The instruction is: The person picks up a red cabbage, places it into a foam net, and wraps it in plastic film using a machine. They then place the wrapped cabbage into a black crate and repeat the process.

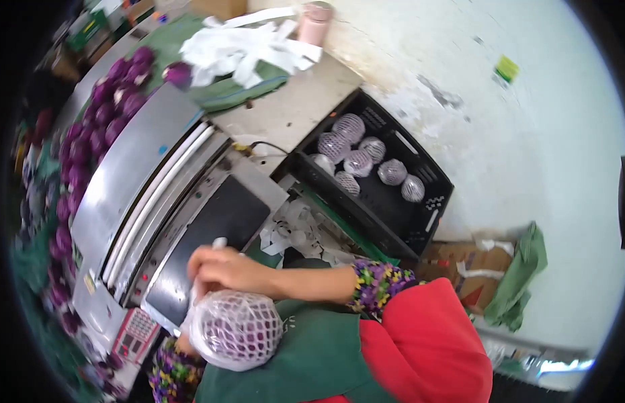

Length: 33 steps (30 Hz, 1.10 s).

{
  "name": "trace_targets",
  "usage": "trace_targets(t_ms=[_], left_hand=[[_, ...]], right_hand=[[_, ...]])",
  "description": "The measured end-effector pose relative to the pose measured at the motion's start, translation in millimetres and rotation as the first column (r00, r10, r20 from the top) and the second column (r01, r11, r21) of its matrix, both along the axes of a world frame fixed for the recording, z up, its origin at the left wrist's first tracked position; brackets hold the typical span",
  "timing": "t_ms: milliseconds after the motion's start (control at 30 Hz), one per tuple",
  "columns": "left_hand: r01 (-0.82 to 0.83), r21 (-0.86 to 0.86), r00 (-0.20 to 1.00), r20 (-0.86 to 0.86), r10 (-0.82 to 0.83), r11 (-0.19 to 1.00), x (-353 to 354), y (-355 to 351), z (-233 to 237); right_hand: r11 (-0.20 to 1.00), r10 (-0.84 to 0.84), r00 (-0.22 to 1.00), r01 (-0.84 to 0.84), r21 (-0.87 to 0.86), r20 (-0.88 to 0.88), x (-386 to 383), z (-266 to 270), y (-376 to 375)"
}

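A red cabbage (pixel 237 330) in a white foam net and clear plastic film is held up in front of the green apron. My right hand (pixel 228 270) is closed at the top of the cabbage, its fingers curled on the film. A small white piece (pixel 220 242) shows by its knuckles. My left hand (pixel 185 344) is at the cabbage's lower left side, holding it; most of that hand is hidden. Beyond my hands is a film-wrapping machine (pixel 141 181) with a dark plate (pixel 222 221) and white rollers (pixel 158 198).
A black crate (pixel 410 225) at the right holds several netted cabbages (pixel 358 163). Bare red cabbages (pixel 97 141) are heaped behind the machine. White strips (pixel 248 50) and a pink bottle (pixel 316 23) are at the back. A red keypad (pixel 136 334) is at the machine's front.
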<state>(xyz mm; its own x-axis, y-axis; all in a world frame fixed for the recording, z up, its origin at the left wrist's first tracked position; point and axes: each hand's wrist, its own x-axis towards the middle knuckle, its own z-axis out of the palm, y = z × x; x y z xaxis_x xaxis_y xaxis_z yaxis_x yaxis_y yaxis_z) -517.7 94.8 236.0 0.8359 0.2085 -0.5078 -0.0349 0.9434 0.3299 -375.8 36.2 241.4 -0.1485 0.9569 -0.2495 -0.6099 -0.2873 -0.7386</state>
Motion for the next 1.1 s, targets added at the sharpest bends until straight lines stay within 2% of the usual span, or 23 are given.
trace_targets(t_ms=[67, 133, 167, 200, 267, 300, 333, 367, 400, 467, 533, 667, 700, 733, 767, 800, 867, 900, 933, 967, 1000, 1033, 1100], left_hand=[[0.014, 0.02, 1.0, -0.027, -0.014, 1.0, 3, -6, 5], [-0.041, -0.074, 0.993, -0.116, 0.032, 0.996, 4, -15, -16], [0.076, -0.11, 0.992, -0.095, -0.086, 0.991, 21, -19, -17], [0.197, -0.143, 0.975, -0.075, -0.209, 0.97, 41, -23, -17], [0.381, 0.05, 0.924, -0.068, -0.377, 0.923, 89, -37, -38], [0.425, 0.218, 0.905, -0.114, -0.41, 0.878, 113, -49, -31], [0.464, 0.375, 0.885, -0.164, -0.435, 0.803, 137, -60, -20], [0.578, 0.469, 0.807, -0.204, -0.555, 0.668, 155, -56, -11], [0.601, 0.461, 0.781, -0.167, -0.601, 0.653, 172, -58, -8], [0.618, 0.192, 0.784, -0.077, -0.616, 0.762, 201, -67, -19], [0.663, 0.213, 0.748, -0.146, -0.647, 0.718, 218, -74, -31], [0.606, 0.214, 0.783, -0.328, -0.528, 0.766, 215, -57, -47], [0.564, 0.229, 0.805, -0.365, -0.467, 0.793, 209, -51, -49], [0.559, 0.226, 0.805, -0.378, -0.457, 0.798, 203, -46, -51], [0.532, 0.243, 0.808, -0.434, -0.4, 0.811, 195, -41, -53], [0.495, 0.265, 0.808, -0.49, -0.327, 0.828, 187, -38, -51], [0.462, 0.289, 0.821, -0.497, -0.28, 0.839, 178, -35, -38], [0.459, 0.298, 0.829, -0.481, -0.283, 0.837, 176, -33, -34], [0.439, 0.321, 0.843, -0.47, -0.261, 0.839, 172, -31, -25], [0.431, 0.332, 0.847, -0.47, -0.249, 0.839, 167, -29, -13], [0.313, 0.373, 0.88, -0.46, -0.118, 0.874, 133, -27, -7], [0.363, 0.377, 0.896, -0.391, -0.209, 0.852, 137, -25, -9], [0.278, 0.474, 0.924, -0.37, -0.097, 0.836, 107, -16, 4]], right_hand=[[0.924, -0.372, 0.905, 0.382, -0.006, 0.203, 14, -41, -29], [0.954, -0.287, 0.855, 0.298, 0.045, 0.433, 34, -31, -69], [0.933, -0.357, 0.693, 0.238, 0.269, 0.626, 36, -45, -83], [0.925, -0.375, 0.559, 0.276, 0.261, 0.74, 40, -55, -101], [0.914, -0.395, 0.806, 0.395, 0.096, 0.44, 88, -76, -127], [0.851, -0.501, 0.842, 0.522, -0.064, 0.201, 111, -90, -146], [0.771, -0.612, 0.79, 0.585, -0.25, -0.038, 133, -106, -167], [0.705, -0.699, 0.713, 0.676, -0.215, -0.051, 156, -120, -189], [0.629, -0.775, 0.628, 0.756, -0.182, -0.069, 178, -135, -208], [0.552, -0.833, 0.487, 0.708, -0.439, -0.262, 224, -171, -245], [0.413, -0.908, 0.329, 0.809, -0.418, -0.26, 262, -219, -271], [0.015, -0.999, 0.033, 0.831, -0.556, 0.023, 321, -322, -304], [0.022, -0.999, 0.038, 0.822, -0.568, 0.017, 333, -362, -300], [-0.206, -0.977, -0.15, 0.839, -0.504, 0.15, 346, -408, -292], [-0.412, -0.908, -0.326, 0.814, -0.411, 0.264, 357, -435, -278], [-0.531, -0.822, -0.332, 0.738, -0.416, 0.462, 372, -441, -267], [-0.567, -0.323, 0.178, 0.75, -0.34, 0.93, 392, -420, -262], [-0.224, 0.199, 0.485, 0.868, -0.442, 0.852, 409, -422, -261], [-0.055, 0.491, 0.47, 0.857, -0.512, 0.734, 407, -387, -250], [0.083, 0.748, 0.325, 0.819, -0.567, 0.579, 403, -346, -239], [0.119, 0.826, 0.222, 0.831, -0.544, 0.518, 412, -358, -232], [0.104, 0.836, 0.172, 0.883, -0.458, 0.521, 412, -361, -247], [-0.023, 0.817, 0.127, 0.982, -0.188, 0.563, 419, -360, -254]])
